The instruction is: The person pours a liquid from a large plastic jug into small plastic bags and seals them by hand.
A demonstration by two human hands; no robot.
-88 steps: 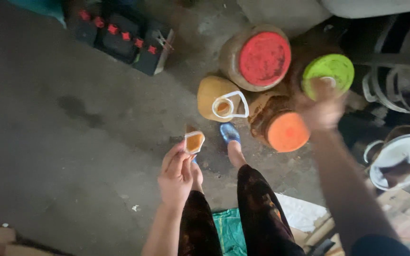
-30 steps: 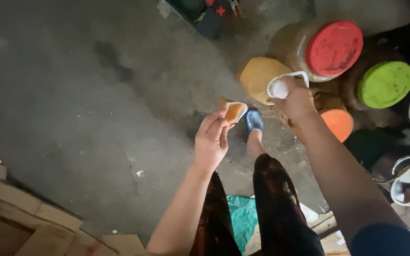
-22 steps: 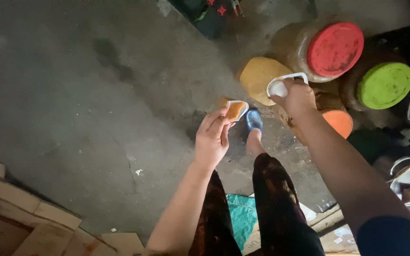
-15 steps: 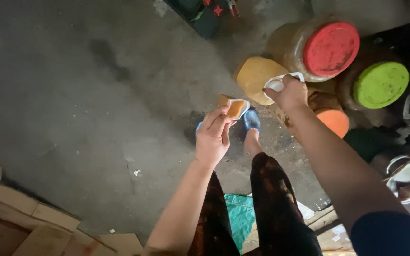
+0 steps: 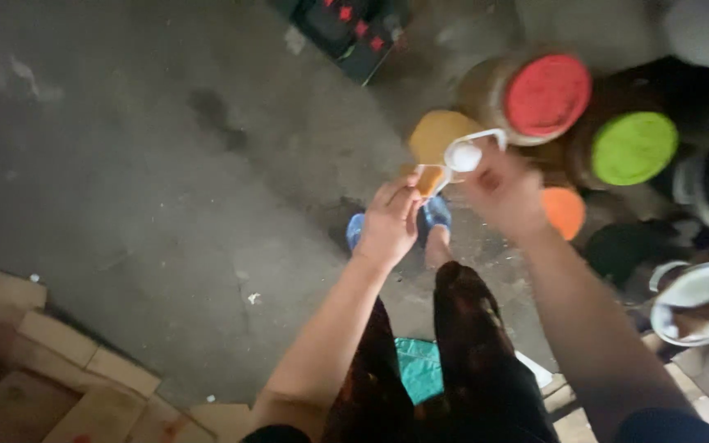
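Grey concrete floor (image 5: 125, 164), stained, seen from above; it carries everything listed here.

Left hand (image 5: 387, 226): fingers closed around a small cup (image 5: 431, 178) of orange-brown contents, held up over the floor above the person's blue sandals (image 5: 436, 213).

Right hand (image 5: 506, 193): clenched on the white handle of a large amber jug (image 5: 441, 135). The jug's white-capped mouth (image 5: 463, 156) sits just beside the cup's rim, touching or nearly so; the blur does not settle which. The jug itself is near the far edge of the floor, among the jars.

Jar with a red lid (image 5: 547, 94): just behind the jug, toward the far right corner.

Jar with a green lid (image 5: 633, 148): beside the red-lidded one, on its right.

Orange lid (image 5: 565, 212): on a lower container, partly hidden by the right hand's wrist.

Black crate with red marks (image 5: 346, 29): at the far edge of the floor, well apart from the hands.

White bucket (image 5: 695, 308): at the right edge, something brown inside, not clear enough to name.

Teal cloth (image 5: 420, 369): on the floor between the person's legs, which wear dark patterned trousers (image 5: 469, 361).

Pale brick paving (image 5: 51, 369): near left corner of the floor.
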